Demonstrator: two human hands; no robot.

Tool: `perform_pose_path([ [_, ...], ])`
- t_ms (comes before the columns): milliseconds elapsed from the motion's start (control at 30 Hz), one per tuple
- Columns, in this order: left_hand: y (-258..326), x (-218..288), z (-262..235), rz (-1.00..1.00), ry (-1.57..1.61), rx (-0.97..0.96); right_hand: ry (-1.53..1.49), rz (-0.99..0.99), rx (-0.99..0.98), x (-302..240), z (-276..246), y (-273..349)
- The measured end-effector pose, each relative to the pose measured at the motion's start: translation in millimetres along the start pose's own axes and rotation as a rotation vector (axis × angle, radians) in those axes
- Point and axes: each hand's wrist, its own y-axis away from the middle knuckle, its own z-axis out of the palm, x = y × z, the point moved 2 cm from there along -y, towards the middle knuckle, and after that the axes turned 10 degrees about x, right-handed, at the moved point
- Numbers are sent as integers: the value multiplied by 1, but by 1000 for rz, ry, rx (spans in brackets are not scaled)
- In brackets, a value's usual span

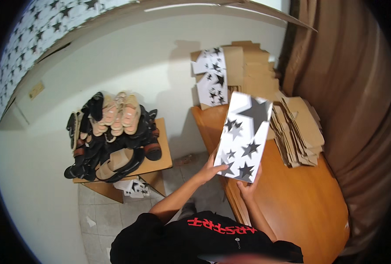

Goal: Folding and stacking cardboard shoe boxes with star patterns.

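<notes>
Between both hands I hold a long white box printed with black and grey stars, tilted up above the near left edge of the wooden table. My left hand grips its lower left side, the thumb lying over the printed face. At the lower right corner, my right hand is closed round the box from below and the side; part of its fingers is hidden behind it. Whether anything is inside the box cannot be seen.
Flattened brown cardboard boxes stand on the wooden table, with star-printed sheets behind. Shoes and sandals crowd a small table at left; star-printed pieces lie beneath. A brown curtain hangs at right.
</notes>
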Motion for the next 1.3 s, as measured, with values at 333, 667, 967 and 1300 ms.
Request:
perform_pose_path([
  [333,-21,298,-62,1154,-511,191,-223,-542,106,-135,142,-233],
  [667,-5,538,-110,1651,-453,533,-422,-1026,71,-350,247,-402],
  [967,-23,654,-170,1665,-485,554,-353,-1088,249,-426,336,-462],
  [1300,-39,693,-189,1808,-718,912,-319,-982,243,-435,391,-531],
])
